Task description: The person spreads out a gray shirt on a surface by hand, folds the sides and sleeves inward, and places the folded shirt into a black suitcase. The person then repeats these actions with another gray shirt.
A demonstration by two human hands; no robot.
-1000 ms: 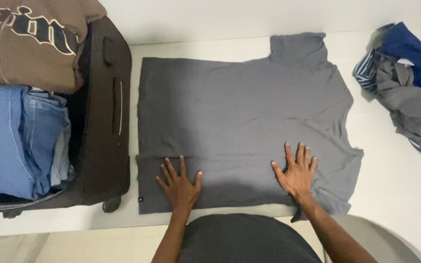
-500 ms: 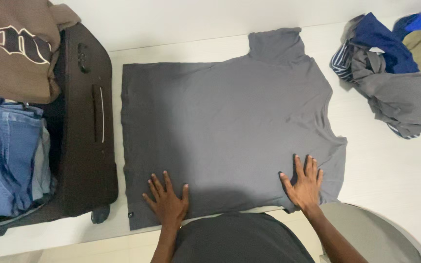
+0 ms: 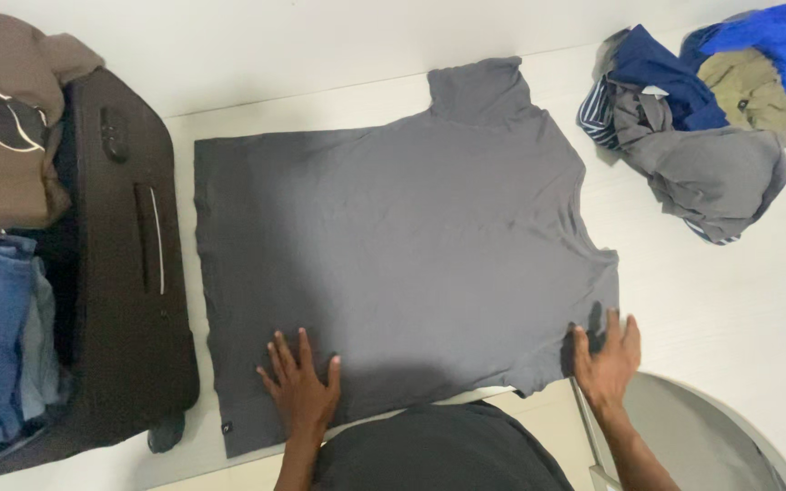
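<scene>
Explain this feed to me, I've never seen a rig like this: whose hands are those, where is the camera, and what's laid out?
The camera sits on a person's head, looking down, so both bare hands are theirs. A grey T-shirt lies spread flat on a white table. The left hand presses flat on its near hem; the right hand has its fingers at the near sleeve edge. Nothing is lifted. An open dark suitcase with folded clothes lies left; a loose clothes pile lies far right.

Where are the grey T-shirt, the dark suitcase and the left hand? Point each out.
grey T-shirt (image 3: 393,236), head view, middle of the flat body.
dark suitcase (image 3: 125,273), head view, side panel by the handle.
left hand (image 3: 300,393), head view, back of the hand.
</scene>
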